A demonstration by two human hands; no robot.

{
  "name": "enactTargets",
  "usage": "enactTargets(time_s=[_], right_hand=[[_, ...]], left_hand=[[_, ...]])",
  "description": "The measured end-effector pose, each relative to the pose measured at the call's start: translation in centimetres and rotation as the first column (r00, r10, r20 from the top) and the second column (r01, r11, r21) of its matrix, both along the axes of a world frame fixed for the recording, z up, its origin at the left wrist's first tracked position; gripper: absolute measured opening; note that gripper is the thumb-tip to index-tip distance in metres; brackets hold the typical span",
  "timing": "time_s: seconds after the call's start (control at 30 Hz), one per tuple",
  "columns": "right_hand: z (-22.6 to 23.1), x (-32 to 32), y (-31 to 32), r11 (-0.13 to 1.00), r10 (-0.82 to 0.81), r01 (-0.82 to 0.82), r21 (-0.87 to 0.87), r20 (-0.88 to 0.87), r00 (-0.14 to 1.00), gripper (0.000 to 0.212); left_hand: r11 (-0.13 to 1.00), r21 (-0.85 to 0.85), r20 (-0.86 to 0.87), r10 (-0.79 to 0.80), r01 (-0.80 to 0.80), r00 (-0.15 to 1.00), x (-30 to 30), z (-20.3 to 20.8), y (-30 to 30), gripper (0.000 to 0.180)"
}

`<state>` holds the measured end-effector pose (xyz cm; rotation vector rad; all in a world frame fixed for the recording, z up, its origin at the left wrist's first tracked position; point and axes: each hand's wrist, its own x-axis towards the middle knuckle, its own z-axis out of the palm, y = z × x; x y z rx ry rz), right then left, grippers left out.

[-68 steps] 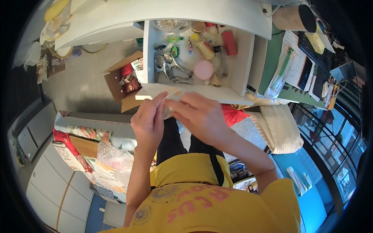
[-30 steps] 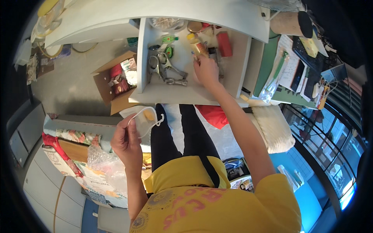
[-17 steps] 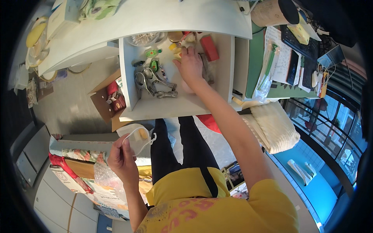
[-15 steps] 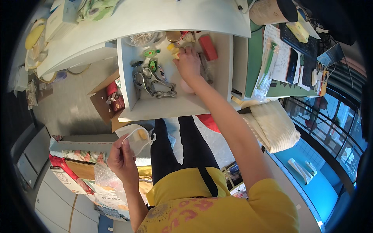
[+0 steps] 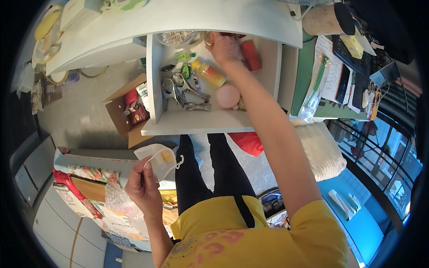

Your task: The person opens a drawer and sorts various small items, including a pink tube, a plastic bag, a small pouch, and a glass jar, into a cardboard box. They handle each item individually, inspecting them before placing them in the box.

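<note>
My left hand [image 5: 145, 183] pinches a thin white cord loop [image 5: 161, 166] below the drawer front. A whitish translucent piece with a yellow patch [image 5: 156, 152] hangs by the loop; its kind is unclear. My right hand [image 5: 225, 50] reaches to the back of the pulled-out white drawer [image 5: 201, 121], beside a round brownish-gold object [image 5: 208, 39]. Its fingertips are blurred and partly hidden, so its grip does not show. Around that arm lie a yellow bottle [image 5: 208, 73], a pink round object [image 5: 228, 96] and a red box [image 5: 251, 56].
Metal hand tools [image 5: 174, 87], small green bottles [image 5: 183, 56] and a round tub of cotton swabs [image 5: 176, 38] fill the drawer's left side. A cardboard box [image 5: 118, 118] stands left of it. At right, papers and a keyboard [image 5: 353, 49] cover a green mat [image 5: 292, 96].
My right hand has moved deeper into the drawer. The yellow bottle now lies across its middle, and the pink object is uncovered. My left hand still pinches the loop.
</note>
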<state>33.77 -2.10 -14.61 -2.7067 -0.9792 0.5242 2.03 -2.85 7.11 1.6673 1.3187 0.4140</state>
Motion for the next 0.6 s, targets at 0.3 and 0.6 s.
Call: enactTargets(time_s=[0.3,0.6], right_hand=[[-1.5,-1.7,-4.9,0.844,0.009,0.212,0.492,-0.409,0.912,0.058],[5.0,-2.7,-7.4,0.73,0.092,0.495,0.471,-0.785,0.612,0.059]], left_hand=[[1.0,-0.027,-0.007,0.007,-0.007,1.0,-1.0,-0.1,-0.2,0.01],[0.999,-0.015,-0.015,-0.039,0.039,0.999,-0.7,-0.1,-0.3,0.01]])
